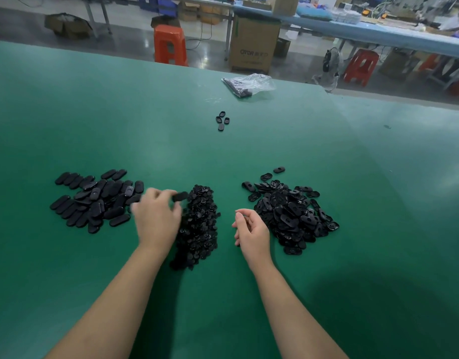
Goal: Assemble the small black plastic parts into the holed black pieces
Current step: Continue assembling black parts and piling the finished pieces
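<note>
You have sorted the work into three heaps across the middle of the green tabletop (93, 112), so each hand reaches its own stock without crossing. The heap of smooth oval pieces (93, 200) lies at centre left, probably finished ones set aside. The heap of small black plastic parts (200, 224) sits at frame centre, between your hands. The heap of holed black pieces (290, 213) lies at centre right, just beside your right hand (251, 231).

Your left hand (156, 216) is blurred; its fingers pinch one dark oval piece (180, 196) at the top edge of the small-parts heap. Whether it is being carried off or fitted I cannot tell. Your right hand's fingers hang loosely curled and hold nothing, likely ready for the next holed piece.

A few stray ovals (222, 120) and a clear plastic bag (249, 84) lie above centre, out of the way.
</note>
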Demonstrator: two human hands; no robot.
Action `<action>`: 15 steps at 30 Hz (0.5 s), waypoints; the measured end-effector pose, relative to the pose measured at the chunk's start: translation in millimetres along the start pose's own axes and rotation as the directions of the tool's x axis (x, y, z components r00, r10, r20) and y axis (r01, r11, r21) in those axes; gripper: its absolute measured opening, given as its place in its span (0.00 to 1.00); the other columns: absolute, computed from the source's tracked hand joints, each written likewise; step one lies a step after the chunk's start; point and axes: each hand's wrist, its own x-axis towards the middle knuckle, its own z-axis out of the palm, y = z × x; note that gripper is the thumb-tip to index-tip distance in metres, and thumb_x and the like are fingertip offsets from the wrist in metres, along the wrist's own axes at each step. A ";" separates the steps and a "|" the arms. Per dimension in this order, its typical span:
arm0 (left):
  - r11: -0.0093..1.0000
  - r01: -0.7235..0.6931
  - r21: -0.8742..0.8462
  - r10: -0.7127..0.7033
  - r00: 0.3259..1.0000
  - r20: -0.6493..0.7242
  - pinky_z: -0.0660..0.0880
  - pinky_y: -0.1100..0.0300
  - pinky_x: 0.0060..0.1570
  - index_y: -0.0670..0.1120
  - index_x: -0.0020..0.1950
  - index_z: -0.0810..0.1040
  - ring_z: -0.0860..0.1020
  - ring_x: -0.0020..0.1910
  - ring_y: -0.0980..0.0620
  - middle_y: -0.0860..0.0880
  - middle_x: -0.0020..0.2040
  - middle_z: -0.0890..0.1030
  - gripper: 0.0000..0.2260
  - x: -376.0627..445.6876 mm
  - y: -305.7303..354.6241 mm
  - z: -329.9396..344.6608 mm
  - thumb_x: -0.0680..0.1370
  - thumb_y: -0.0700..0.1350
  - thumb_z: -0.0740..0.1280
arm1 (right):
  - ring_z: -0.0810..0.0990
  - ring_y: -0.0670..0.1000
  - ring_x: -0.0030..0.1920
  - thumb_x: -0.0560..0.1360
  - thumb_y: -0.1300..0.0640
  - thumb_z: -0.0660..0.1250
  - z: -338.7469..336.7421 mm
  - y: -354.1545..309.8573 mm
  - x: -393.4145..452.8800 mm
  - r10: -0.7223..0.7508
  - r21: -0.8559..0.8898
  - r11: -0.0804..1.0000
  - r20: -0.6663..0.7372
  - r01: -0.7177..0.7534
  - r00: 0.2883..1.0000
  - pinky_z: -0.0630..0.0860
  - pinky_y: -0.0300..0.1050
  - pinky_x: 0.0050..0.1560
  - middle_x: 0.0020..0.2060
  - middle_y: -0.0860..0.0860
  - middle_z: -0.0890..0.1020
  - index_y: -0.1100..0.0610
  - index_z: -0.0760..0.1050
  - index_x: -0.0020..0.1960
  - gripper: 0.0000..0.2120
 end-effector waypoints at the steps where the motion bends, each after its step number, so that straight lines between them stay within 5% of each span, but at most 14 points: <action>1: 0.997 0.073 0.025 -0.072 0.997 -0.033 0.65 0.49 0.52 0.49 0.56 0.84 0.72 0.45 0.49 0.49 0.47 0.74 0.10 7.0 -15.2 -5.0 0.75 0.47 0.73 | 0.77 0.42 0.31 0.82 0.53 0.65 0.3 -0.4 -0.4 -0.001 -0.007 1.000 0.004 0.001 1.000 0.77 0.41 0.31 0.36 0.44 0.83 0.48 0.79 0.51 0.04; 8: 0.900 0.401 0.171 -0.396 0.916 -0.066 0.63 0.42 0.60 0.50 0.58 0.85 0.70 0.58 0.37 0.39 0.59 0.73 0.12 38.2 -87.3 -34.2 0.76 0.51 0.72 | 0.77 0.42 0.31 0.82 0.53 0.65 0.9 -2.0 -1.4 0.005 -0.037 0.999 0.004 -0.005 1.000 0.76 0.41 0.31 0.35 0.45 0.82 0.48 0.79 0.48 0.06; 12: 0.903 0.399 0.158 -0.395 0.917 -0.055 0.62 0.43 0.61 0.51 0.62 0.83 0.70 0.59 0.37 0.39 0.59 0.73 0.14 43.2 -93.5 -36.0 0.77 0.50 0.72 | 0.76 0.42 0.31 0.82 0.53 0.64 1.4 -3.2 -1.6 0.006 -0.048 0.999 0.006 -0.006 1.000 0.76 0.41 0.31 0.35 0.44 0.82 0.48 0.79 0.48 0.06; 15: 0.959 0.273 0.069 -0.267 0.960 -0.084 0.65 0.44 0.60 0.48 0.62 0.83 0.71 0.56 0.39 0.41 0.56 0.73 0.13 41.0 -83.4 -32.2 0.78 0.46 0.72 | 0.76 0.42 0.31 0.82 0.53 0.64 2.0 -4.3 -1.9 0.009 -0.057 0.998 0.006 -0.008 1.000 0.76 0.41 0.31 0.35 0.44 0.82 0.49 0.79 0.48 0.07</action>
